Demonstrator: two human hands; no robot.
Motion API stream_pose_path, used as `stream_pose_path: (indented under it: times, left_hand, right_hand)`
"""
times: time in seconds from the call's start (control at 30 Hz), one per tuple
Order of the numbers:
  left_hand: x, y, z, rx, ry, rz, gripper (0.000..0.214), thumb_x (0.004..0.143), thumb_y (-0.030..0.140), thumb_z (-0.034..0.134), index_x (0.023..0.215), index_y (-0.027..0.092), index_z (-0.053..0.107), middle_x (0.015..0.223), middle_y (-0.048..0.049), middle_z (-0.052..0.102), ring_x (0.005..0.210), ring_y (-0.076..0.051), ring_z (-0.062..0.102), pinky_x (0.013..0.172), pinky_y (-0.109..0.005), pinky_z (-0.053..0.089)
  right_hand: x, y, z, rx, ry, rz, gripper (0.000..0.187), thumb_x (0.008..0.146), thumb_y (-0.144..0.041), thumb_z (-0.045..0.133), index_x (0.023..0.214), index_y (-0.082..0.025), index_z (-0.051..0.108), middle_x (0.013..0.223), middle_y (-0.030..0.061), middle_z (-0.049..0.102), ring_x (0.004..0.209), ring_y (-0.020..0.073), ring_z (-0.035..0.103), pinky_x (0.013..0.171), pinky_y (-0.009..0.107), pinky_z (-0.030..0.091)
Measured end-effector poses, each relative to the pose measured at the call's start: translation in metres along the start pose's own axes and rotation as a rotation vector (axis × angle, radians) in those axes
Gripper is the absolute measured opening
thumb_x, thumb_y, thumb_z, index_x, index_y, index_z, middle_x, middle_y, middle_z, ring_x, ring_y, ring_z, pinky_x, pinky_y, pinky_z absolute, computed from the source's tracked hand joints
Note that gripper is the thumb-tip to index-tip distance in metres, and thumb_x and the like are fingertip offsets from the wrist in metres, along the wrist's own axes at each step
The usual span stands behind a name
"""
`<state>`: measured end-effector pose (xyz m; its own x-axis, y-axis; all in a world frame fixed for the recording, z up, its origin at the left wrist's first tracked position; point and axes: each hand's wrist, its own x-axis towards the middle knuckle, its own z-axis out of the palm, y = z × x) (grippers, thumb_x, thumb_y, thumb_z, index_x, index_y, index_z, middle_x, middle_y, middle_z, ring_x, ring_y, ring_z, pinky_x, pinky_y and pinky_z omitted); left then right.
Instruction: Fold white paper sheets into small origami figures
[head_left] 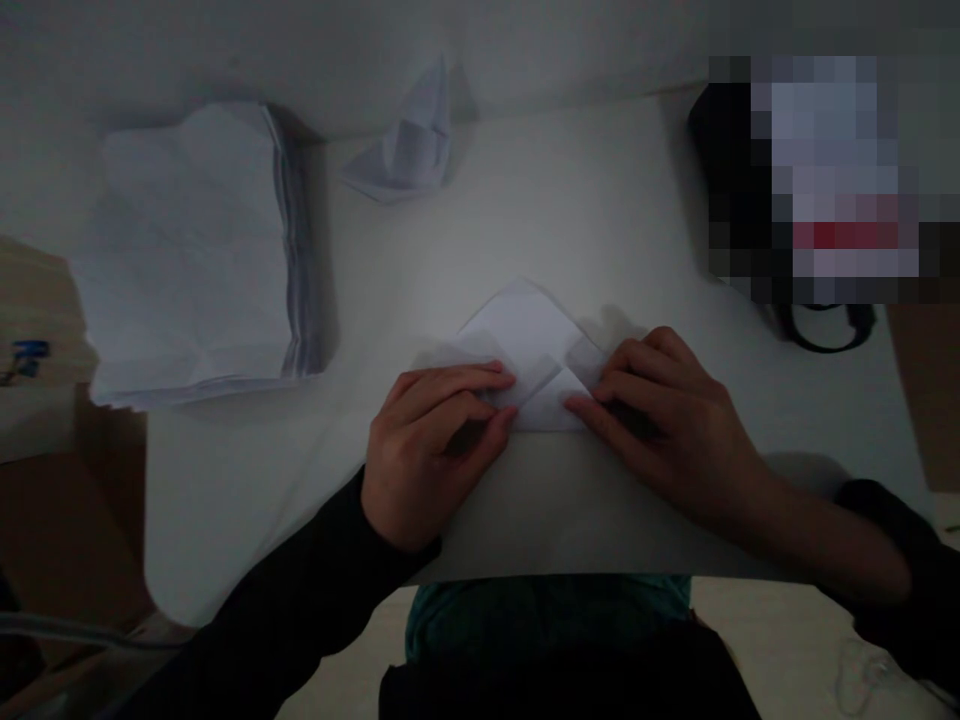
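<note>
A partly folded sheet of white paper (525, 320) lies on the table between my hands, its pointed top away from me and a diagonal flap edge showing at the lower middle. My left hand (435, 440) presses on its left side, with thumb and fingertips on the paper. At the right corner, my right hand (667, 410) pinches the edge between thumb and fingers. The paper under my left fingers is partly hidden. Farther back stands a folded white paper boat (412, 150).
A thick stack of creased white paper sheets (187, 250) sits at the table's left. A black bag-like object (727, 190) with a strap lies at the back right, partly pixelated. The white table (240, 490) has a rounded front left corner; a wall borders the back.
</note>
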<state>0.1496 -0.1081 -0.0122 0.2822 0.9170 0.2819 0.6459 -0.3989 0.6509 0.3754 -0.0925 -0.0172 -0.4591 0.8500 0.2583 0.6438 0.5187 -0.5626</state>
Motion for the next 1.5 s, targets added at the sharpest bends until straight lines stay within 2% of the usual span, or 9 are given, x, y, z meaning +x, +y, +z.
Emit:
stream_pose_path:
  times: [0.2, 0.3, 0.6, 0.8, 0.9, 1.1, 1.27, 1.4, 1.5]
  left_hand:
    - [0.001, 0.000, 0.000, 0.046, -0.019, -0.006, 0.004, 0.086, 0.019, 0.072, 0.087, 0.023, 0.071, 0.103, 0.0011, 0.078, 0.100, -0.018, 0.073, 0.089, -0.035, 0.053]
    - [0.001, -0.002, 0.000, 0.030, -0.027, -0.010, 0.007, 0.088, 0.019, 0.070, 0.093, 0.024, 0.071, 0.103, 0.0017, 0.078, 0.101, -0.017, 0.073, 0.090, -0.034, 0.053]
    - [0.002, -0.007, -0.003, 0.030, -0.092, 0.037, 0.012, 0.089, 0.018, 0.068, 0.096, 0.025, 0.074, 0.110, -0.0009, 0.075, 0.106, -0.018, 0.070, 0.091, -0.035, 0.051]
    - [0.001, -0.002, -0.007, 0.037, -0.120, 0.060, 0.027, 0.085, 0.003, 0.060, 0.100, 0.022, 0.073, 0.115, -0.0039, 0.073, 0.112, -0.019, 0.068, 0.094, -0.039, 0.051]
    - [0.000, 0.001, -0.008, 0.048, -0.138, 0.062, 0.032, 0.085, 0.003, 0.056, 0.102, 0.024, 0.072, 0.118, -0.0037, 0.072, 0.115, -0.021, 0.067, 0.095, -0.040, 0.051]
    - [-0.002, 0.001, -0.004, 0.060, -0.093, 0.043, 0.018, 0.084, 0.016, 0.069, 0.100, 0.024, 0.072, 0.115, -0.0028, 0.074, 0.112, -0.021, 0.069, 0.095, -0.039, 0.052]
    - [-0.001, -0.001, -0.006, 0.033, -0.134, -0.005, 0.002, 0.088, 0.023, 0.069, 0.090, 0.022, 0.069, 0.117, -0.0013, 0.074, 0.115, -0.021, 0.068, 0.099, -0.039, 0.049]
    - [0.000, 0.000, -0.007, 0.042, -0.168, -0.024, 0.005, 0.090, 0.021, 0.066, 0.085, 0.022, 0.068, 0.120, -0.0010, 0.073, 0.117, -0.021, 0.067, 0.100, -0.040, 0.047]
    - [0.000, 0.003, -0.005, 0.071, -0.149, -0.055, 0.007, 0.089, 0.020, 0.066, 0.082, 0.022, 0.067, 0.117, -0.0016, 0.073, 0.115, -0.022, 0.067, 0.098, -0.041, 0.047]
  right_hand:
    - [0.002, -0.005, 0.000, -0.092, -0.044, 0.086, 0.027, 0.093, -0.026, 0.062, 0.068, -0.019, 0.060, 0.071, 0.0049, 0.055, 0.078, 0.0211, 0.048, 0.069, 0.038, 0.041]
    - [0.003, -0.007, 0.001, -0.107, -0.049, 0.116, 0.028, 0.093, -0.028, 0.062, 0.066, -0.019, 0.060, 0.070, 0.0048, 0.055, 0.077, 0.0214, 0.049, 0.070, 0.038, 0.040]
    - [0.006, -0.011, -0.001, -0.029, -0.058, 0.211, 0.028, 0.092, -0.031, 0.065, 0.066, -0.020, 0.064, 0.069, 0.0032, 0.057, 0.077, 0.0205, 0.049, 0.074, 0.039, 0.037]
    - [0.010, -0.018, -0.006, 0.040, -0.085, 0.283, 0.026, 0.094, -0.033, 0.063, 0.071, -0.023, 0.070, 0.075, 0.0021, 0.062, 0.082, 0.0205, 0.051, 0.076, 0.039, 0.034]
    - [0.011, -0.021, -0.007, 0.045, -0.093, 0.310, 0.024, 0.094, -0.033, 0.062, 0.073, -0.025, 0.071, 0.076, 0.0017, 0.063, 0.083, 0.0207, 0.051, 0.076, 0.039, 0.033]
    - [0.014, -0.022, -0.007, 0.047, -0.134, 0.343, 0.031, 0.095, -0.032, 0.060, 0.067, -0.023, 0.067, 0.075, 0.0019, 0.062, 0.085, 0.0213, 0.050, 0.076, 0.039, 0.031]
    - [0.015, -0.021, -0.009, 0.046, -0.189, 0.327, 0.034, 0.096, -0.033, 0.058, 0.065, -0.022, 0.065, 0.075, 0.0028, 0.060, 0.086, 0.0221, 0.049, 0.076, 0.039, 0.031]
    - [0.015, -0.022, -0.006, -0.031, -0.168, 0.348, 0.031, 0.096, -0.035, 0.059, 0.070, -0.023, 0.069, 0.077, 0.0041, 0.061, 0.089, 0.0243, 0.050, 0.077, 0.041, 0.031]
    - [0.015, -0.022, -0.002, -0.100, -0.124, 0.374, 0.030, 0.095, -0.038, 0.061, 0.070, -0.024, 0.070, 0.075, 0.0052, 0.061, 0.090, 0.0264, 0.051, 0.077, 0.043, 0.031]
